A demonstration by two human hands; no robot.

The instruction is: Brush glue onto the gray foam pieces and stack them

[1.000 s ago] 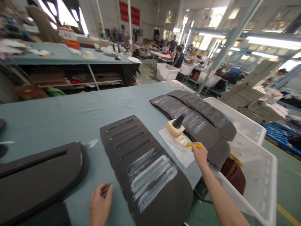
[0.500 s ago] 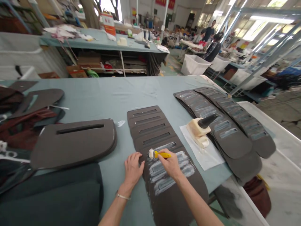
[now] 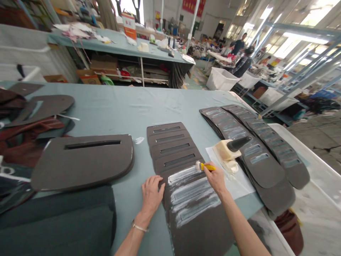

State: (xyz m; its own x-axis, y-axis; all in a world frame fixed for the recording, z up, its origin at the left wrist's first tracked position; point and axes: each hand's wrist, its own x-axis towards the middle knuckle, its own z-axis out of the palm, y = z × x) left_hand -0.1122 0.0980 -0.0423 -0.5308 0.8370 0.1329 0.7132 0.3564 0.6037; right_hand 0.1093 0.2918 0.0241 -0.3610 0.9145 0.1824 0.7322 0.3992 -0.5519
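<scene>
Overlapping dark grey foam-like panels [image 3: 202, 227] with long slots lie fanned out in front of me. White glue-like paste is smeared around the slots of the nearer ones. Between the fingers of my right hand [image 3: 216, 179] is a small brush [image 3: 207, 167] with a yellow handle, its pale bristles at the right end of a smeared slot. My left hand [image 3: 152, 193] rests on the panels' left edge, thumb apart from the fingers, holding nothing. Right of the brush, a cream container [image 3: 225, 151] with a black conical nozzle lies on a white sheet [image 3: 241, 186].
More pasted panels [image 3: 263, 167] are fanned at the right table edge. On the left lie a stack of slotted grey panels [image 3: 85, 165], dark green fabric [image 3: 58, 220] and maroon pieces [image 3: 32, 133]. Another table [image 3: 112, 44] stands behind; people [image 3: 241, 64] are far off at right.
My right hand has drawn the brush rightward along the slot, leaving a fresh white smear there. My left hand stays at the panels' left edge. The view has shifted slightly.
</scene>
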